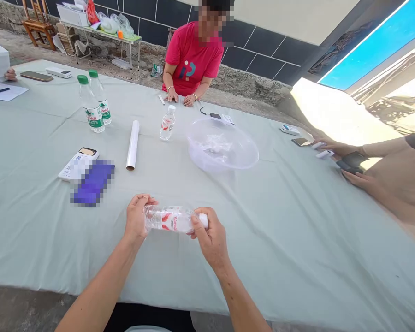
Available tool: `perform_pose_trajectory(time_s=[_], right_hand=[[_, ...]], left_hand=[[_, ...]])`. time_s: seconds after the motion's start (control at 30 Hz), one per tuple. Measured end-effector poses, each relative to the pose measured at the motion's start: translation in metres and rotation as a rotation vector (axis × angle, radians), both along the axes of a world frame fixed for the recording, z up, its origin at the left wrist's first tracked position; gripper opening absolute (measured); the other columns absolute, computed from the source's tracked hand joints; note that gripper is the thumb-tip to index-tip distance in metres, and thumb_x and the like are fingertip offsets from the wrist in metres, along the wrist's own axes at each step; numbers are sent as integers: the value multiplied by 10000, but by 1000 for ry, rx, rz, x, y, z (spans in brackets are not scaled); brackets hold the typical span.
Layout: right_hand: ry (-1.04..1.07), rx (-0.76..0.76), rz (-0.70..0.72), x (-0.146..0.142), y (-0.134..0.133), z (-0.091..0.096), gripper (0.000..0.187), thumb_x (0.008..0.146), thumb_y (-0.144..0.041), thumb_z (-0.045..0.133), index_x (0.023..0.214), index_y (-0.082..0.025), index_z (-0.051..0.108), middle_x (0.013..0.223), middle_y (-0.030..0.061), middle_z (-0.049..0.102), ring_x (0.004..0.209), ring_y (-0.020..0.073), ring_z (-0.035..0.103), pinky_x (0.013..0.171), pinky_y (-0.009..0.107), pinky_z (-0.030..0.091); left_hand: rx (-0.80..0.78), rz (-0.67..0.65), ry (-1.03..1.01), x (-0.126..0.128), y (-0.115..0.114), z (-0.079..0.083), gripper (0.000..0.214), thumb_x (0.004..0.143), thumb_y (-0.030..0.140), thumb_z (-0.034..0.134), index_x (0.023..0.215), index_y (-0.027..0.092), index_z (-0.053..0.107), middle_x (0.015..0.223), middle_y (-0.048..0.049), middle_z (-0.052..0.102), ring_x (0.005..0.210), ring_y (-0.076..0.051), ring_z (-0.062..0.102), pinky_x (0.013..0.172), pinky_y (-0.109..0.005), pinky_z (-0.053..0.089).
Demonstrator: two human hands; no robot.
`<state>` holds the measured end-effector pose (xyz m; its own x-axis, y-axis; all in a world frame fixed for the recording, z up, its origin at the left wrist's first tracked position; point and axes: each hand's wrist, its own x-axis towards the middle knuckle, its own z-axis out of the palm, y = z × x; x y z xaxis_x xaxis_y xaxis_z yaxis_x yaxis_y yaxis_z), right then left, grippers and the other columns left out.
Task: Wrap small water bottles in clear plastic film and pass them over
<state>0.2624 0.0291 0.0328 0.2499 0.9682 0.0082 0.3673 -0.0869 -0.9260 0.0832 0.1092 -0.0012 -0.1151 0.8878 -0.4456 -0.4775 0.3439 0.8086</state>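
Observation:
A clear water bottle (171,218) with a red-and-white label lies sideways between my two hands, above the near part of the cloth. My left hand (137,216) is closed round its base end, where clear wrinkled plastic film seems to cover it. At the other end, my right hand (209,235) grips the bottle's shoulder, with the white cap (203,220) showing beside the thumb. Farther off stands a similar small bottle (168,123), upright. To its left lies a roll of film (133,145), and to its right sits a translucent basin (200,159) holding crumpled clear plastic.
Two green-capped bottles (91,113) stand at the left, behind a white device (76,165) and a blurred purple item (94,183). A person in a pink shirt (193,60) sits opposite. Another person's hands (354,163) are at the right edge, near phones and small white items.

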Motion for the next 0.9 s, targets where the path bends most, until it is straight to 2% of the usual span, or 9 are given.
perform_pose_trajectory(time_s=[0.13,0.23,0.3,0.43,0.53,0.63,0.73,0.83,0.9], right_hand=[[-97,65,-38,8,50,25,362,889,-578,583,950,-221,559,669,-26,605,545,155,640,548,266,520],[-377,219,-47,15,110,45,297,890,-503,603,966,-220,555,776,3,633,652,183,652,662,318,530],[-584,325,-69,16,155,57,220,886,-399,623,987,-218,549,949,49,657,788,208,652,738,346,525],[-875,260,-75,8,241,71,175,902,-225,592,1064,-187,541,1170,112,592,876,219,645,733,336,504],[-976,239,-82,2,289,69,168,915,-91,517,1069,-156,541,1246,140,560,932,212,649,786,339,505],[-959,253,-81,2,315,56,223,924,15,410,1017,-130,551,1254,134,573,1005,168,623,903,331,488],[-940,235,-36,6,322,40,232,938,22,377,952,-112,566,1181,65,612,1038,99,593,997,300,437],[-968,189,54,10,319,33,115,953,-112,530,855,-97,589,1020,12,651,948,87,625,954,294,470],[-975,165,113,18,318,38,211,947,-264,609,813,-102,613,912,4,662,892,113,646,900,307,502]], left_hand=[[268,0,243,12,14,-22,280,883,457,538,986,204,601,964,-60,666,941,-190,642,789,-320,523],[348,-52,323,16,14,-38,223,874,398,568,999,219,614,966,-43,648,919,-180,619,799,-312,514],[378,-114,366,15,13,-44,166,852,344,602,949,214,638,926,-35,646,878,-175,611,798,-308,505],[398,-189,420,10,14,-49,127,861,307,586,923,214,647,887,-22,643,802,-157,604,777,-300,490],[403,-214,439,9,16,-47,136,868,319,567,909,212,641,864,-20,638,782,-153,599,765,-299,495],[406,-227,448,9,16,-42,146,858,330,573,899,210,645,846,-24,643,777,-159,603,760,-302,505],[376,-225,446,10,15,-36,137,843,330,597,883,214,658,840,-32,656,772,-164,610,756,-300,506],[357,-228,443,11,14,-34,108,837,307,608,863,222,669,834,-32,655,776,-166,604,753,-290,496],[357,-238,447,11,13,-37,96,837,296,609,864,229,673,835,-29,651,783,-170,598,735,-282,484]])
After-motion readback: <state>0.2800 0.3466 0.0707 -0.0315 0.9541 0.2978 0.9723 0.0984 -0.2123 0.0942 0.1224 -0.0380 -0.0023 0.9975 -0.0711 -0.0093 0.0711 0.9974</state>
